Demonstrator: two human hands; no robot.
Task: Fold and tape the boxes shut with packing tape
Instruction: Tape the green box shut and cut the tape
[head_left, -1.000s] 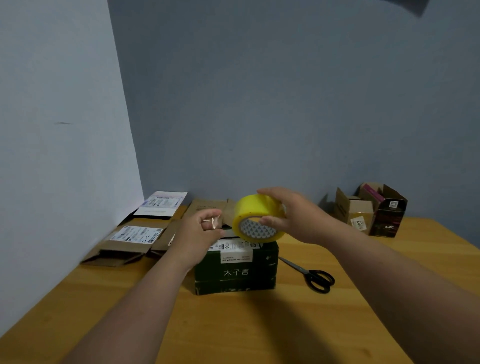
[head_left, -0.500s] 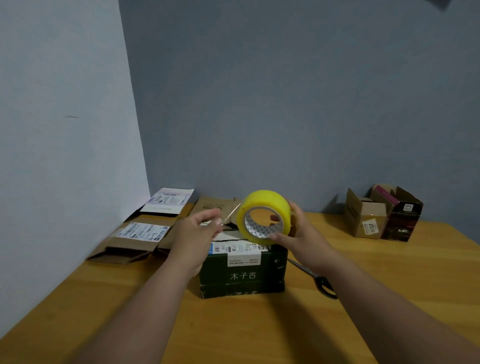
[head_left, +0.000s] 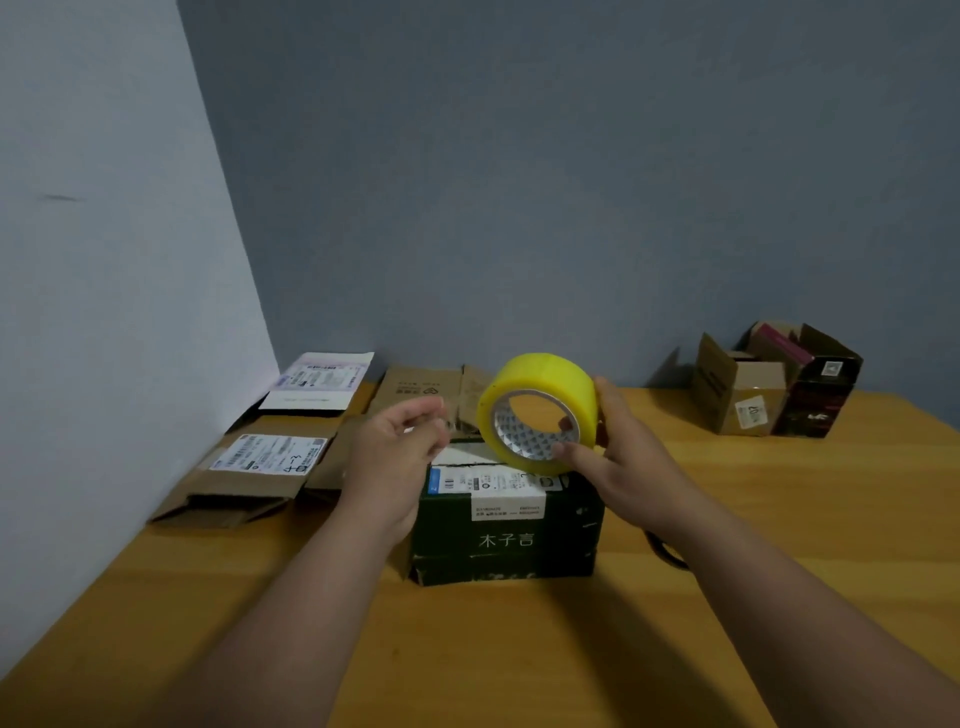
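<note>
Right hand (head_left: 631, 467) gripped yellow tape roll (head_left: 537, 410) above dark green box (head_left: 506, 525) on table (head_left: 779, 519), core facing viewer. Left hand (head_left: 397, 452) pinched at what looked like tape's free end, likely drawing strip for top seam; strip itself too faint to confirm.

Right hand (head_left: 631, 467) holds yellow tape roll (head_left: 537, 410) above green box (head_left: 506, 525).

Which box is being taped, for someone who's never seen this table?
On the wooden table, look at the middle, just below the yellow tape roll. The dark green box stands there, white-lettered in front, unlike the plain brown cartons around it.
</note>
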